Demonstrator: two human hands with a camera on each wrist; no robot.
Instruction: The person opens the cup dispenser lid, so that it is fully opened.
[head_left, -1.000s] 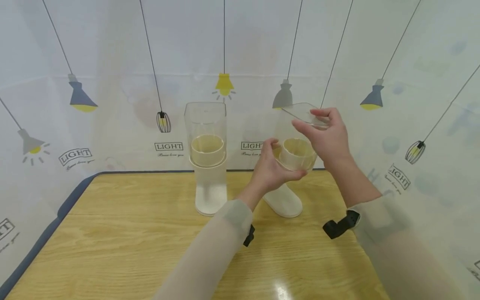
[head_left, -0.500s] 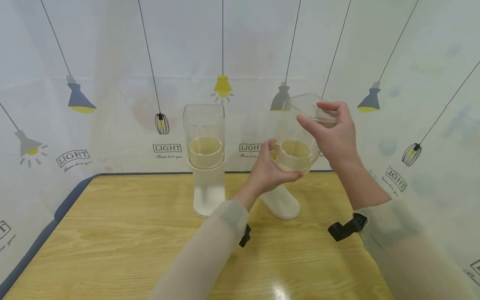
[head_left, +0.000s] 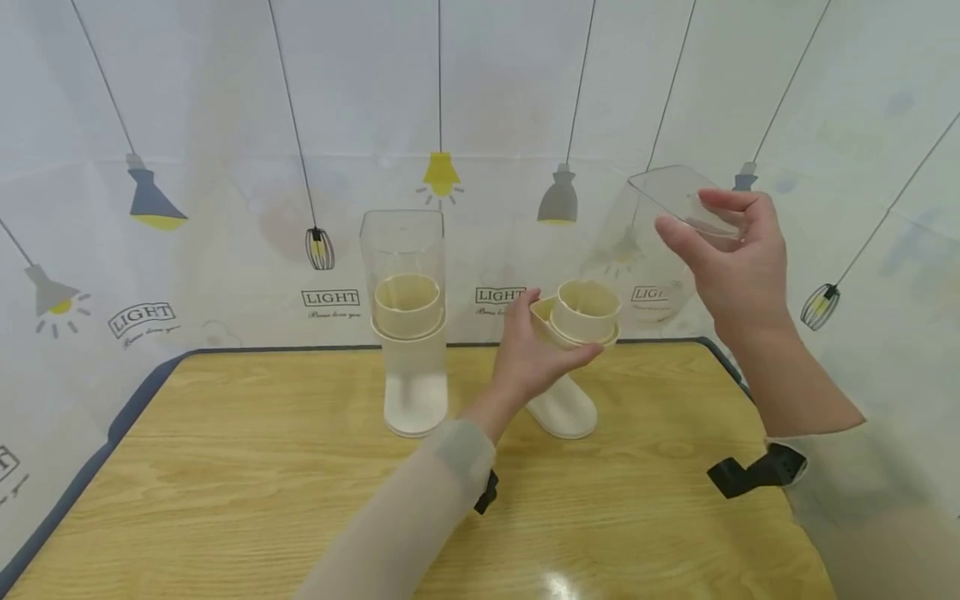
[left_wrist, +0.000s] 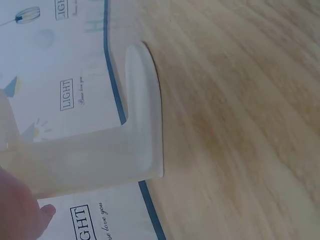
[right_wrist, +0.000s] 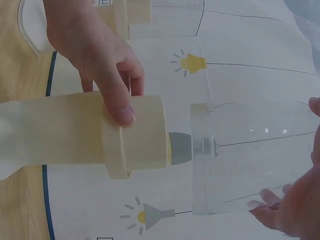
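My left hand grips the upper part of a cream stand, thumb across its collar below a raised open ring. The stand is upright on its rounded white foot, on the table. Right of it and higher, my right hand holds a clear plastic container by its far end. In the right wrist view, a gap separates the clear container from the stand's ring. A matching cream stand to the left carries its own clear container over the ring.
Both stands are on a wood-grain table with a dark blue back edge. Behind them hangs a pale backdrop printed with lamps and the word LIGHT. A black wrist device sits on my right wrist.
My right hand has lifted the clear container off the right stand's ring and moved it up and to the right. My left hand keeps its grip on the stand, which stays in place.
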